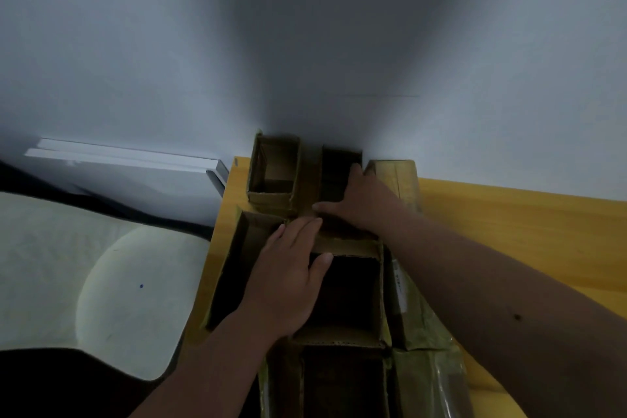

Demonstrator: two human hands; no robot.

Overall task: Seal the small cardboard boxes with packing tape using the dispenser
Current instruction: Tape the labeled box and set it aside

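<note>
Several open brown cardboard boxes stand packed together on a yellow table (509, 231). My left hand (288, 275) lies flat with straight fingers on the rim between a left box (234, 268) and a dark open middle box (353, 292). My right hand (359, 200) reaches into a far box (339, 163) by the wall, its fingers down over the rim and thumb stretched along the near edge. Another open box (274, 173) stands at the far left. A near box (342, 383) sits at the bottom edge. No tape dispenser is in view.
A grey wall rises right behind the boxes. Taped boxes lie at the right: one by the wall (403, 180), one near me (427, 332). Left of the table stand a pale round seat (129, 299) and white panels (135, 156).
</note>
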